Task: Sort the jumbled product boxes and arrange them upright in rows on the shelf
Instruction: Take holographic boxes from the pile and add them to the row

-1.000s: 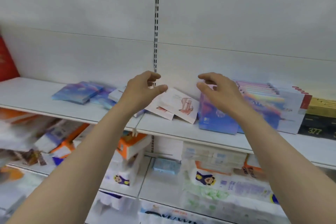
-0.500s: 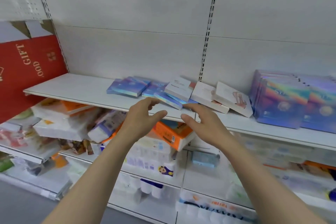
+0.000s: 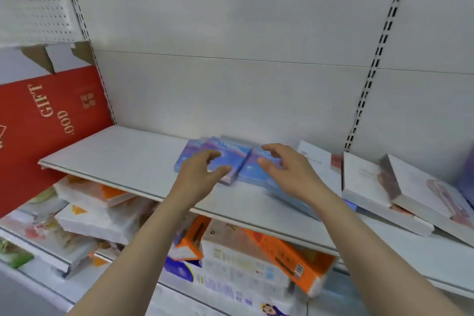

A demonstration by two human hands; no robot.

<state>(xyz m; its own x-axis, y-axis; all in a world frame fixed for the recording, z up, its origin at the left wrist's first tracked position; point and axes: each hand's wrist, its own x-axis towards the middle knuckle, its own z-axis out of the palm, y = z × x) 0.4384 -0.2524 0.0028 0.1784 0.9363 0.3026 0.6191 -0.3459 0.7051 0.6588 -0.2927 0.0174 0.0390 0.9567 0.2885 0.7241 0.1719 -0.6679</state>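
Your left hand (image 3: 202, 174) and right hand (image 3: 287, 174) hover apart, fingers loosely spread and gripping nothing, over the blue boxes (image 3: 230, 161) lying flat on the shelf (image 3: 123, 156). Grab carelessly and the overlapped boxes may slide off the front edge.

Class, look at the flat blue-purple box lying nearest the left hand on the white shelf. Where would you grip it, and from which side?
Probably by its two long edges, coming from above and in front. The flat blue-purple box lies face up on the white shelf, so only its thin sides offer a pinch. The left hand hovers over it, fingers relaxed. A neighbouring blue box crowds its right edge.
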